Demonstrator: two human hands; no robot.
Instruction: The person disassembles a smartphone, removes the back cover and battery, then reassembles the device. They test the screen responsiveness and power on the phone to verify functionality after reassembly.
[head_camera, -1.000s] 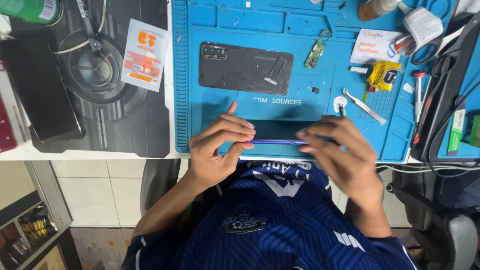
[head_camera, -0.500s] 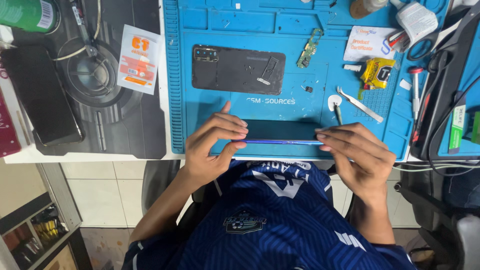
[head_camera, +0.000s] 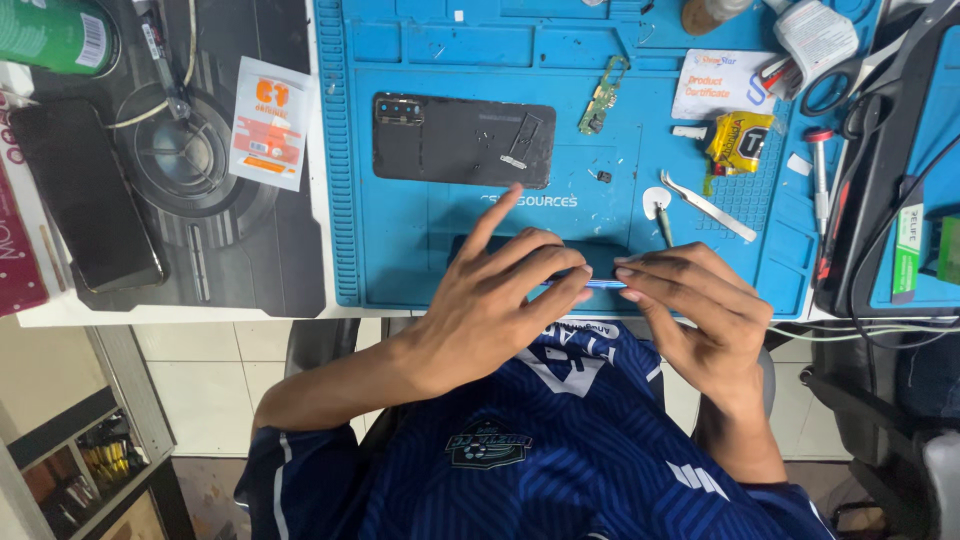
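Your bright blue rubber work mat (head_camera: 400, 250) sets the scene; on it, above your hands, lies a matt black phone back cover (head_camera: 455, 140); right of that cover, a yellow-and-black crumpled sachet (head_camera: 738, 140); left of the mat, a white-and-orange printed packet (head_camera: 270, 122); your shirt (head_camera: 560, 440) is navy with white geometric lines.

White workbench (head_camera: 180, 312), blue repair mat (head_camera: 400, 250) beside grey mat (head_camera: 250, 250), green can (head_camera: 55, 35) at corner
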